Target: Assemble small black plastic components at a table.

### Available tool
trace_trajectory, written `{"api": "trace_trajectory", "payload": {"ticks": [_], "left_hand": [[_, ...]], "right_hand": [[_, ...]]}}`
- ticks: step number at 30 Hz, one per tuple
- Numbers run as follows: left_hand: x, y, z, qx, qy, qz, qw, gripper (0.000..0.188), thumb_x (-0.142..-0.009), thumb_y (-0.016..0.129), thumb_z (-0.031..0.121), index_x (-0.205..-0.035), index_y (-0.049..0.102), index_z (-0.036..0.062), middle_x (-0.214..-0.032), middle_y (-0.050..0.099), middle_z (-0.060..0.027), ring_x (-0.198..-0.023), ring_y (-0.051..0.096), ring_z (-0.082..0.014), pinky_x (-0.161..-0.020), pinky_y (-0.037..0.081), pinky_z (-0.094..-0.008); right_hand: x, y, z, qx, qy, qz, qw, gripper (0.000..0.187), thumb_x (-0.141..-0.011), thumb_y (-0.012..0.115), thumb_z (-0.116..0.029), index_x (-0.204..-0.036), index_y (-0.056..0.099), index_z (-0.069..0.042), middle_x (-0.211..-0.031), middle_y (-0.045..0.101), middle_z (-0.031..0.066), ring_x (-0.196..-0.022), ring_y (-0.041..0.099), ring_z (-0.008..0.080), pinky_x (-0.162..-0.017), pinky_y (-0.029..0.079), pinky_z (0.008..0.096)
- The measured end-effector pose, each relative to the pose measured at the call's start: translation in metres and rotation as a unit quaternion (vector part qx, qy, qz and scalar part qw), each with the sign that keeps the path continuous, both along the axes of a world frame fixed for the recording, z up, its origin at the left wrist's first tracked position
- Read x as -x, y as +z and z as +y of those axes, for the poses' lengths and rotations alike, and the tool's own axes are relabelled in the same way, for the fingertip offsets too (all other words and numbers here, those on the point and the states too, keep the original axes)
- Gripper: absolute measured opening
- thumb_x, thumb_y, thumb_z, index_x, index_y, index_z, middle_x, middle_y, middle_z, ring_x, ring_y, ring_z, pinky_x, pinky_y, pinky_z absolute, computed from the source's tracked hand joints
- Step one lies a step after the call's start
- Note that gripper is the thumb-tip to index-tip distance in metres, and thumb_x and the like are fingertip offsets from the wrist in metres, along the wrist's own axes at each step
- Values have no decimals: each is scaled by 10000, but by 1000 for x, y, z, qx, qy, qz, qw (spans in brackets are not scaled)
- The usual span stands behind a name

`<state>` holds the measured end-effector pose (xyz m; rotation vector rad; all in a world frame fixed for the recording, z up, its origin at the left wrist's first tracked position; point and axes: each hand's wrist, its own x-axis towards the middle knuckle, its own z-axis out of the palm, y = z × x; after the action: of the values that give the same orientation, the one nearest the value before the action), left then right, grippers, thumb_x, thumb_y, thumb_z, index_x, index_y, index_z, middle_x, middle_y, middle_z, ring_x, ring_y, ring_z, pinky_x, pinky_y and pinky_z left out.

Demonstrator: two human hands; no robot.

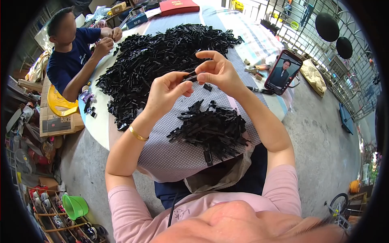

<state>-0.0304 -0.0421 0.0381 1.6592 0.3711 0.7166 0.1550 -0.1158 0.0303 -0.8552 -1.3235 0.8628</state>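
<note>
Between my two hands, above the middle of the table, is a small black plastic clip-like part (192, 76). My left hand (169, 88) pinches its left end between thumb and fingers. At its other end, the thumb and index finger of my right hand (216, 75) close on it, the other fingers curled above. Just beyond my hands spreads a large heap of black plastic parts (162, 52). A smaller pile of similar black parts (212, 127) lies nearer to me, below my hands. The exact shape of the held part is partly hidden by my fingers.
The table wears a patterned cloth (162, 156). On its right, a phone (283, 72) stands propped up, showing a video. A red box (178, 7) lies at the far edge. A co-worker (75, 50) sits at the left, hands raised together. Below the near edge hangs a bag (219, 178).
</note>
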Motion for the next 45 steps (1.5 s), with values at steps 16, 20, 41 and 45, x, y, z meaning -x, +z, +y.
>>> {"api": "trace_trajectory", "payload": {"ticks": [16, 20, 41, 45], "left_hand": [[2, 5, -30, -406, -178, -8, 896, 396, -665, 755, 324, -921, 650, 41, -893, 582, -74, -881, 524, -251, -808, 429, -351], [0, 0, 2, -178, 91, 112, 973, 341, -732, 721, 61, -1030, 573, -14, -851, 593, -70, -713, 568, -89, -622, 486, -206], [3, 4, 24, 64, 29, -23, 997, 332, -848, 558, -5, -1139, 402, -36, -980, 608, -180, -803, 631, -182, -717, 538, -277], [2, 2, 26, 41, 59, 0, 997, 302, -866, 556, 42, -1122, 415, -34, -960, 618, -171, -772, 634, -177, -690, 542, -273]], "right_hand": [[-10, -26, 15, 34, -160, -559, 813, 221, -708, 658, -266, -798, 673, -65, -812, 641, 107, -791, 626, 243, -714, 498, 344], [9, -25, 22, 60, -133, -161, 976, 162, -761, 687, -125, -835, 637, 10, -800, 664, 86, -693, 623, 111, -621, 500, 234], [15, -34, 28, -60, -106, -584, 802, 208, -752, 595, -116, -951, 653, -117, -872, 616, 52, -845, 574, 248, -768, 474, 354], [3, -27, 22, -84, -149, -394, 903, 192, -763, 590, -110, -936, 651, -54, -835, 608, 96, -777, 564, 244, -726, 467, 331]]}}
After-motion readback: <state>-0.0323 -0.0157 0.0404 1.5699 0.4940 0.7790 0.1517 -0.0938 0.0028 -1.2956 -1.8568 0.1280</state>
